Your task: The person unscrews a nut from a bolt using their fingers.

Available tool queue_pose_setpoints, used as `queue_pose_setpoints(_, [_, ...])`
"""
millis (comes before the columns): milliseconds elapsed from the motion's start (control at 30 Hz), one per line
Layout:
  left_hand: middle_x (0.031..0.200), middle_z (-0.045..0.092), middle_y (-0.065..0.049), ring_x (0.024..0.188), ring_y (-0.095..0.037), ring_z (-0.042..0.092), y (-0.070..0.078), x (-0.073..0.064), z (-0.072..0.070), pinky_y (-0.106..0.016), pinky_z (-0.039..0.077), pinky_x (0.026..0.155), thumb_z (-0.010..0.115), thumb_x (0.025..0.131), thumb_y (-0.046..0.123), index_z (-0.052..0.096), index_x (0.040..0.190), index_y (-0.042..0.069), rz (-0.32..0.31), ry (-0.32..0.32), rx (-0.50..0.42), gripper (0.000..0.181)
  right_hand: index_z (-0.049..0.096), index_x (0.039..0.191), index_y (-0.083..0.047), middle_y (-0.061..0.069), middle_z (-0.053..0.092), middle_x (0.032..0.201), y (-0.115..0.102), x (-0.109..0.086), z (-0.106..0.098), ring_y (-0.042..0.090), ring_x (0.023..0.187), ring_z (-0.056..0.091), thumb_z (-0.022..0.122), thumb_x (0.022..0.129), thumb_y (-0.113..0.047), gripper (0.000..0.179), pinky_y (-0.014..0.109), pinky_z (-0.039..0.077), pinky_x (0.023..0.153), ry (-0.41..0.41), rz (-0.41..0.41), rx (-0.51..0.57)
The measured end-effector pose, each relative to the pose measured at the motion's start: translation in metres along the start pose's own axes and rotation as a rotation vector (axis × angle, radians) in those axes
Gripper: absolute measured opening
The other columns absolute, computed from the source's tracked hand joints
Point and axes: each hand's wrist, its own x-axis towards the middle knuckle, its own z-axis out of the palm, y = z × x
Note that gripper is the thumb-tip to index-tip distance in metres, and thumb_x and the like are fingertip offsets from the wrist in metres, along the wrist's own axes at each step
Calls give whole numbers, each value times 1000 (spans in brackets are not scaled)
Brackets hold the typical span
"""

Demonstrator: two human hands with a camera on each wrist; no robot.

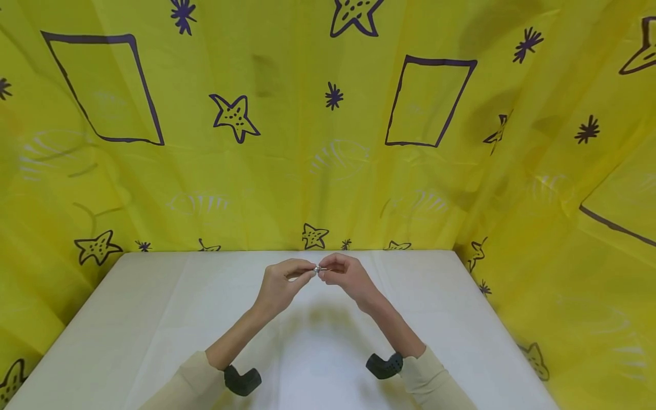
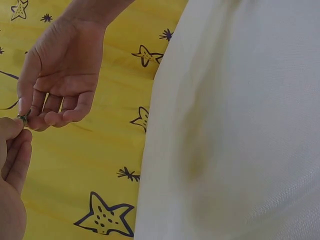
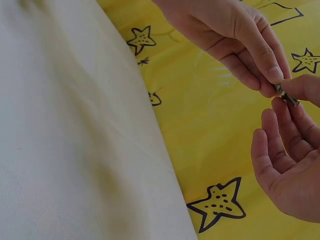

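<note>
Both hands meet over the far part of the white table, raised above it, at a small silvery metal bolt (image 1: 318,269). My left hand (image 1: 279,283) pinches one end between thumb and fingertips. From the other side, my right hand (image 1: 352,280) pinches the bolt too, thumb against fingertips. In the right wrist view the threaded end of the bolt (image 3: 291,99) shows between the right thumb and fingers. A shiny part by the left fingertips is mostly covered; whether it is a nut or the bolt's head I cannot tell.
A white-covered table (image 1: 205,319) lies beneath the hands. Yellow curtain (image 1: 287,188) with dark starfish and frame drawings hangs behind it and at both sides. Dark curved pieces (image 1: 384,365) are worn at both sleeve cuffs.
</note>
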Motion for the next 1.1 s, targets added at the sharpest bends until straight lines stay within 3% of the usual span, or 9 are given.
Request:
queue_pose_setpoints(133, [92,73,-21,82,-32,73,1,0,0,-37,61,76,73,81,-16,72,96,-12,2,2,-2,15,64,111,2,12,69,102,0,0,0,31,93,64,69,95,-13,23,33,56,85,2,8,-10])
queue_pose_setpoints(267, [92,73,-21,81,-33,72,1,0,1,-38,61,76,73,81,-16,72,96,-12,-4,1,0,16,66,110,2,16,69,101,-1,2,0,27,90,65,65,99,-22,27,34,57,86,9,50,-13])
queue_pose_setpoints(433, [93,73,-20,83,-32,72,1,0,2,-38,61,77,72,82,-15,72,98,-11,-26,-7,7,16,69,100,4,6,69,84,-2,3,-1,24,84,65,63,100,-26,31,32,57,83,19,83,-20])
queue_pose_setpoints(600, [93,73,-20,83,-32,72,2,0,3,-39,61,77,72,82,-15,72,98,-11,-35,-7,10,16,71,95,3,4,68,80,-2,3,-1,29,85,65,65,99,-23,27,32,58,82,13,78,-28])
queue_pose_setpoints(900, [92,73,-19,82,-31,72,-2,0,3,-39,61,77,73,81,-16,72,96,-11,-27,-6,8,16,70,103,4,5,70,91,-4,2,-3,21,89,65,66,97,-18,23,35,56,88,0,41,-30])
queue_pose_setpoints(967, [91,73,-19,82,-31,72,-3,0,4,-39,61,77,73,81,-15,72,96,-11,-22,-3,5,15,69,106,4,11,70,96,-3,2,-4,20,90,64,67,96,-16,22,35,56,89,-6,26,-25])
queue_pose_setpoints(1100, [92,73,-19,82,-31,72,-2,-1,3,-38,61,77,73,82,-15,72,96,-10,-17,-1,6,15,67,109,3,11,70,101,-1,1,-4,30,96,64,69,95,-12,21,34,55,88,-14,3,-26])
